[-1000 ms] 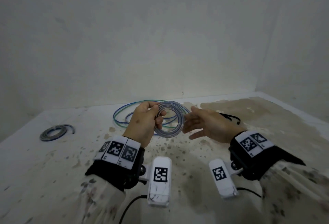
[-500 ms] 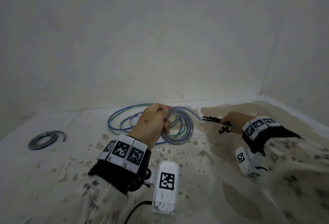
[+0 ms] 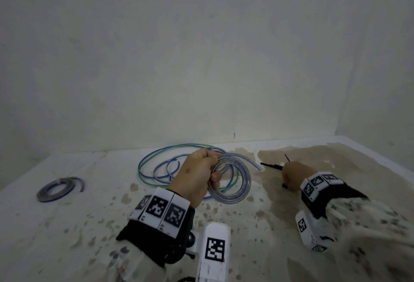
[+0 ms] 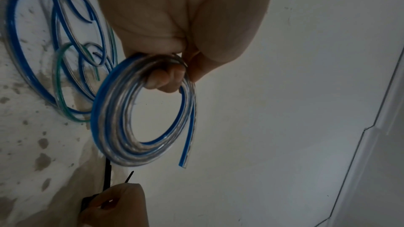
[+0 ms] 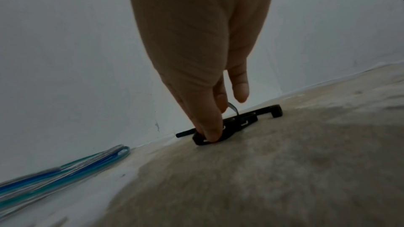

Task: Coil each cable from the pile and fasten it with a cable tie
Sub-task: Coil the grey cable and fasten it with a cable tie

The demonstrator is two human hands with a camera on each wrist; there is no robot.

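My left hand (image 3: pixel 202 173) grips a coil of clear, blue-striped cable (image 3: pixel 240 184) above the floor; the left wrist view shows the coil (image 4: pixel 113 127) hanging from my curled fingers (image 4: pixel 166 78) with one loose end pointing down. To the right, my right hand (image 3: pixel 289 173) is down on a small bunch of black cable ties (image 3: pixel 270 165) on the floor. In the right wrist view its thumb and fingers (image 5: pixel 210 127) pinch among the cable ties (image 5: pixel 247 118), and one thin tie curves up between them.
Loose blue and green cables (image 3: pixel 152 163) lie in wide loops on the floor behind my left hand. A coiled, fastened cable (image 3: pixel 57 188) lies far left. White walls (image 3: pixel 224 57) close the back and right. The floor (image 3: pixel 336 192) is stained brown at right.
My right hand left the coil, swung right and dropped onto the cable ties, where it now pinches one. My left hand keeps hold of the coil, almost unmoved.
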